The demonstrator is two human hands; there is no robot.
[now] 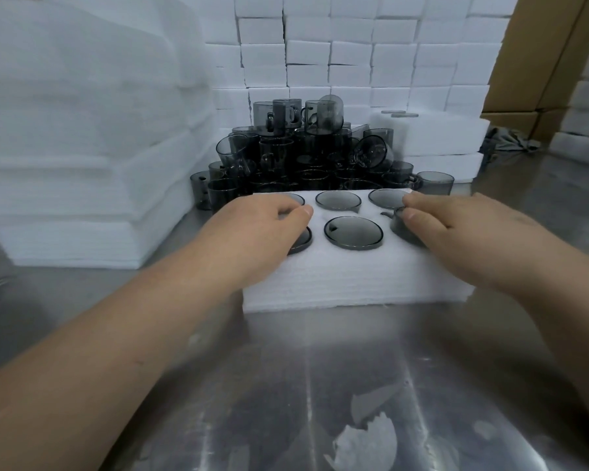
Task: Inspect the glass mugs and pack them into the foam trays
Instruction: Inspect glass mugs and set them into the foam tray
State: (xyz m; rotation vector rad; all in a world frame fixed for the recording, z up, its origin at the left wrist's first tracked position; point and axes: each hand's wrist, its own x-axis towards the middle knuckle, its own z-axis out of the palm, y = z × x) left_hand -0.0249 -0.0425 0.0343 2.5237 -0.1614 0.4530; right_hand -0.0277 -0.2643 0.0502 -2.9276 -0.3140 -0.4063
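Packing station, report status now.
Left hand rests on foam tray, grip unclear. Right hand pinches near-right mug, standing proud. Other five slots filled. Mug pile behind, not blocking.

Head-worn, downward, close over foam tray [354,283]

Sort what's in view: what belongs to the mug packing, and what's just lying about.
Job:
foam tray
mugs in it
mug at tray's right end
mug pile behind
foam stack at left

Lying about:
paper scraps
cardboard boxes
grey cloth
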